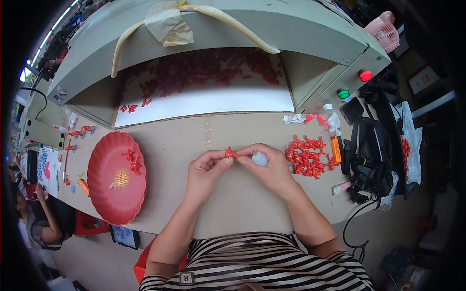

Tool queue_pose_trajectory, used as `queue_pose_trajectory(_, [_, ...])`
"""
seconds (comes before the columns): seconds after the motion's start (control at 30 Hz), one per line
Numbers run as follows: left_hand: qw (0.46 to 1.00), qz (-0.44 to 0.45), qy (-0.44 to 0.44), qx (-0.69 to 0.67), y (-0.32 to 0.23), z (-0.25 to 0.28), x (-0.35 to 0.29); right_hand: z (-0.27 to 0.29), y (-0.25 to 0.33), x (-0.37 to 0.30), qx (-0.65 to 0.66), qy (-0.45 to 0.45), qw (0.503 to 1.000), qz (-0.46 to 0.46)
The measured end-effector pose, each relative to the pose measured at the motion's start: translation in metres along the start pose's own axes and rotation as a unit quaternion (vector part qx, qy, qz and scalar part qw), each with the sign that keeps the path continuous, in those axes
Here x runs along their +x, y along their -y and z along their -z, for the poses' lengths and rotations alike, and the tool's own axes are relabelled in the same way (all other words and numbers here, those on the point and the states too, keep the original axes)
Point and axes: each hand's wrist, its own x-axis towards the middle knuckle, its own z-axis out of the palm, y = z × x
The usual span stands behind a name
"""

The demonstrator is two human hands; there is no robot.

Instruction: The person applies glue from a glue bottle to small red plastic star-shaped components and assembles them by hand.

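The left hand (200,173) pinches a red figure (230,153) between closed fingertips. The right hand (273,172), also closed on it, holds a bottle (260,159) too. Right of the fingers lie more figures (307,160); left, a bowl (106,179).

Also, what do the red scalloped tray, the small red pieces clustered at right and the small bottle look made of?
Red scalloped tray: probably moulded plastic, low sheen, from its even colour and fluted rim. Small red pieces: glossy, with bright highlights; plastic or resin, perhaps. Small bottle: likely plastic, given its cloudy, pale body.
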Motion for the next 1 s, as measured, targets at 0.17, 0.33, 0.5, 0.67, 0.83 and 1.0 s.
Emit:
queue_pose_trajectory(0.17, [1.0, -0.001, 0.003, -0.013, 0.0, -0.002, 0.002, 0.0, 0.002, -0.001, -0.01, -0.009, 1.0, 0.003])
queue_pose_trajectory(0.33, [1.0, 0.001, 0.004, -0.025, -0.001, -0.002, 0.002, 0.002, 0.004, -0.001, -0.006, -0.004, 1.0, 0.008])
queue_pose_trajectory(0.5, [0.997, 0.025, 0.013, -0.077, -0.003, 0.003, 0.005, 0.003, 0.01, -0.003, 0.037, -0.024, 0.999, -0.011])
queue_pose_trajectory(0.67, [0.978, 0.078, 0.062, -0.18, -0.008, 0.004, 0.003, -0.003, 0.005, -0.003, 0.064, -0.016, 0.998, 0.014])
queue_pose_trajectory(0.83, [0.952, 0.133, 0.081, -0.263, -0.011, 0.003, 0.0, -0.003, 0.006, -0.003, 0.057, -0.013, 0.997, 0.055])
queue_pose_trajectory(1.0, [0.951, 0.137, 0.093, -0.261, -0.01, 0.002, 0.0, -0.002, 0.006, -0.004, 0.049, -0.024, 0.996, 0.074])
